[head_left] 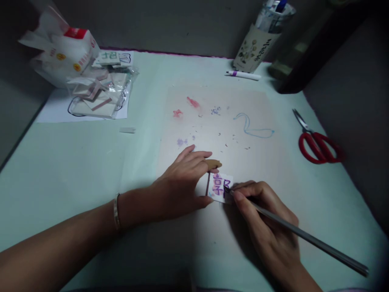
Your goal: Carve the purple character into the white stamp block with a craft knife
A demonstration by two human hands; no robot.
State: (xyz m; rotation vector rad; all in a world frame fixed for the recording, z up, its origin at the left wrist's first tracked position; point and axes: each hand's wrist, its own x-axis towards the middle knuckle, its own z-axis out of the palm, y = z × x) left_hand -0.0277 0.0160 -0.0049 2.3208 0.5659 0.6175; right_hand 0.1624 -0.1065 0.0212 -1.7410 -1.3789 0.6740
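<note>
In the middle of the table lies a small white eraser block (220,187) with purple lettering, pink smudges and a dark stripe near its left side. My left hand (185,182) grips it between the thumb below and the fingers above. A tan covering (213,164) wraps one fingertip of that hand. Held like a pencil in my right hand (267,219) is a craft knife (304,235) with a long grey handle. Its dark tip meets the lettered face near the right side; whether it cuts in cannot be told.
Red-handled scissors (317,146) lie at right. A white marker (243,75) rests before a pen-filled container (255,44), beside a dark bottle (282,61). Clear bags of white blocks (100,97) sit on paper at back left. A stained sheet (206,125) carries stamped marks and crumbs.
</note>
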